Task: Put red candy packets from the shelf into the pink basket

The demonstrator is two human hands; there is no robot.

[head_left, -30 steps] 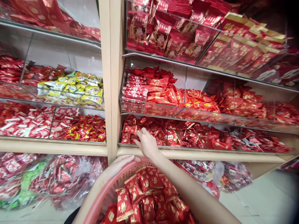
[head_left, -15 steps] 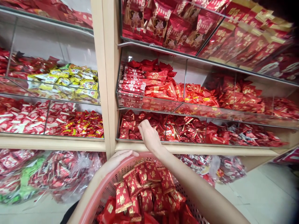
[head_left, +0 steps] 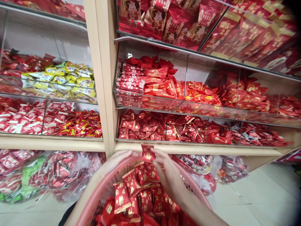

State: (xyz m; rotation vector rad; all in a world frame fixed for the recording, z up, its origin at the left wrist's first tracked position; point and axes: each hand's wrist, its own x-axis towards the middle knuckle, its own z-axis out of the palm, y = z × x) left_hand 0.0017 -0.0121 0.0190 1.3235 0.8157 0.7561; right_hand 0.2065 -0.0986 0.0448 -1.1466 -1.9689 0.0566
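A pink perforated basket [head_left: 105, 191] holds a heap of red packets with gold print [head_left: 134, 185]. My left hand [head_left: 119, 158] rests on the basket's far left rim, its fingers wrapped over the edge. Above the basket's far edge, my right hand [head_left: 166, 169] grips a single red packet [head_left: 148, 153] between thumb and fingers. Just beyond it, the lowest shelf bin [head_left: 141, 127] is filled with similar dark red packets.
Shelves with clear dividers hold red packets [head_left: 152, 78] and yellow packets [head_left: 70, 78]. A wooden shelf edge [head_left: 211, 150] runs behind the basket. Plastic bags of sweets [head_left: 68, 172] sit beneath the shelves, above a tiled floor [head_left: 265, 191].
My right hand has come back from the lowest shelf bin to above the basket, and a red packet now shows in its fingers. My left hand stays on the rim.
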